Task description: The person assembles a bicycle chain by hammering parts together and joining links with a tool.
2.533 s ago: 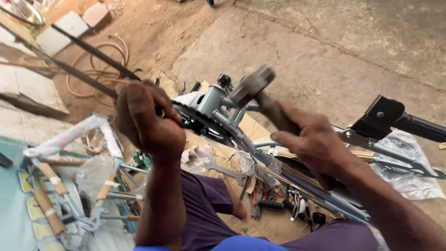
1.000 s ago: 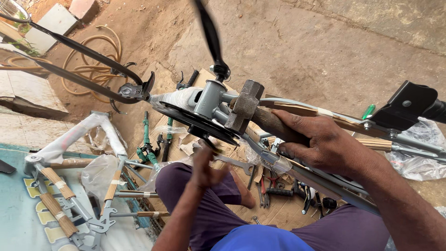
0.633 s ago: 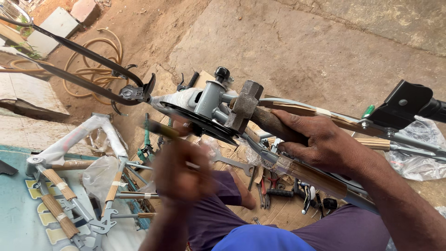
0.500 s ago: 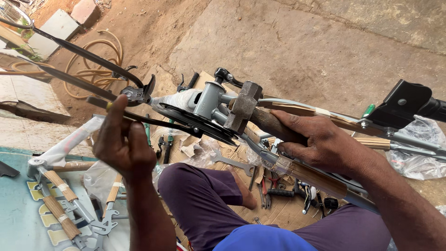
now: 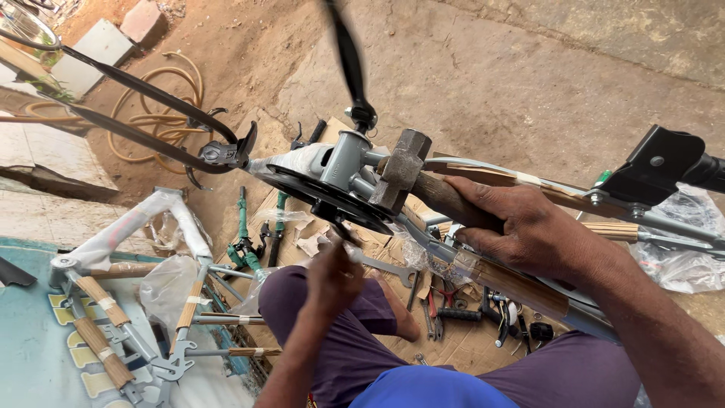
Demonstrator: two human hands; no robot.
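The black crank arm (image 5: 343, 57) now spins up top, a blur; half a second ago my left hand (image 5: 332, 276) pushed it. That hand hangs loose below. My right hand (image 5: 521, 227) grips the hammer (image 5: 400, 170) mid-frame.

Hands: two, a left hand (image 5: 332, 276) and a right hand (image 5: 521, 223)
Hammers: one hammer (image 5: 423, 185), in the right hand
Crank arms: one crank arm (image 5: 346, 60) (blurred)
Chainrings: one black chainring (image 5: 325, 196)
Grey bicycle frames: one grey frame (image 5: 529, 283) across the lap
Wrapped white frames: one white frame (image 5: 124, 234) on the ground
Saddles: one black saddle (image 5: 657, 162)
Concrete blocks: two concrete blocks (image 5: 98, 53) at top left
Hose coils: one hose coil (image 5: 162, 106)
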